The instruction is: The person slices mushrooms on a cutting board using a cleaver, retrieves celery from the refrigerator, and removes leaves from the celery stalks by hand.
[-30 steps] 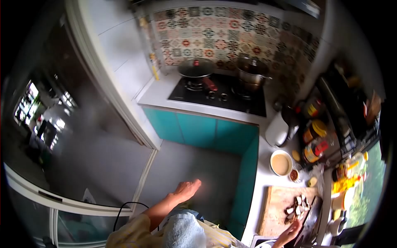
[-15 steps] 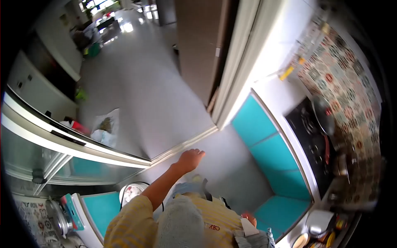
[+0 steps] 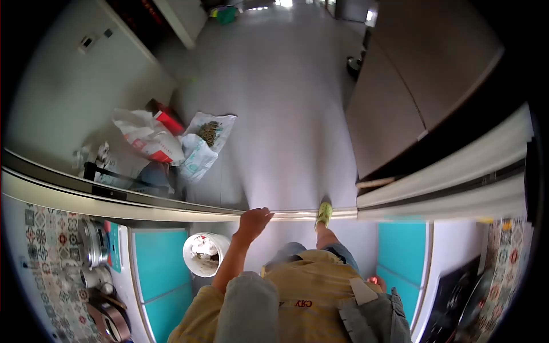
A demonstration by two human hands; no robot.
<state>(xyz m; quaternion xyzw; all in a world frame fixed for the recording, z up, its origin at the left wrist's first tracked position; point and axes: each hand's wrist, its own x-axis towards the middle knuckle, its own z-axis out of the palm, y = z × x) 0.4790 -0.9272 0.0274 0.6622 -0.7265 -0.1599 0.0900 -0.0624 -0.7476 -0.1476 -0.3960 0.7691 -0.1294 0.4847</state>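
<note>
a person's left hand (image 3: 254, 223) is at the end of a sliding door (image 3: 143, 209), fingers curled, though whether they grip its frame cannot be told. on the door's near side, the right hand (image 3: 375, 280), half hidden at the person's hip, shows too little to judge its hold; a white bucket (image 3: 197, 266) stands there too, with plastic bags (image 3: 150, 137) beyond the door.

So your door (image 3: 171, 213) is pale-framed and upright, coming in from the left and ending around mid-scene, with open passage on the right. Near side, left, you've got a white bucket (image 3: 189, 256): round, open-topped, upright, pale, red and dark bits inside. Can't make out what they are tbh.
</note>
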